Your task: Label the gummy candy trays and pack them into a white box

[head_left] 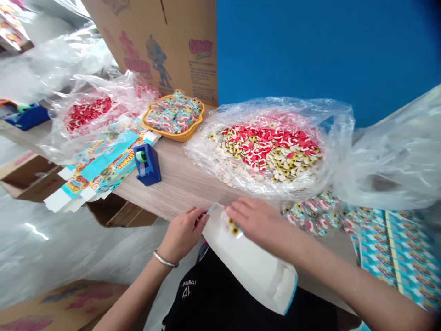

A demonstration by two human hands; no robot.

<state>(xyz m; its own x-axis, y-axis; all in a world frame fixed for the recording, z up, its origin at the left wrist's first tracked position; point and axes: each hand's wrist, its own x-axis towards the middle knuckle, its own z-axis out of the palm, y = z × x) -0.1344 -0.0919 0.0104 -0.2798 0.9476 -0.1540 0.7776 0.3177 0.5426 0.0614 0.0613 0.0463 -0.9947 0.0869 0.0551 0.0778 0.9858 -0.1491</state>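
A long white paperboard box (pixel 250 264) lies opened out at the table edge, its plain inside facing up and blue showing along its rim. My left hand (pixel 184 232) has thumb and fingers closed on the far left end of it. Over the same box is my right hand (pixel 257 223), its fingers curled on a small clear candy packet (pixel 232 226) with yellow-ringed eye shapes. The palm side of this hand is hidden. Beyond it, several similar wrapped candies (pixel 313 214) lie on the table.
A large clear bag of red and white gummies (pixel 272 151) lies behind my hands. To its left are a yellow basket (pixel 186 134) of wrapped candies, a blue tape dispenser (pixel 148 168) and flat printed cartons (pixel 103 161). Blue printed boxes (pixel 409 253) stand at right; a cardboard box (pixel 172 55) rises behind.
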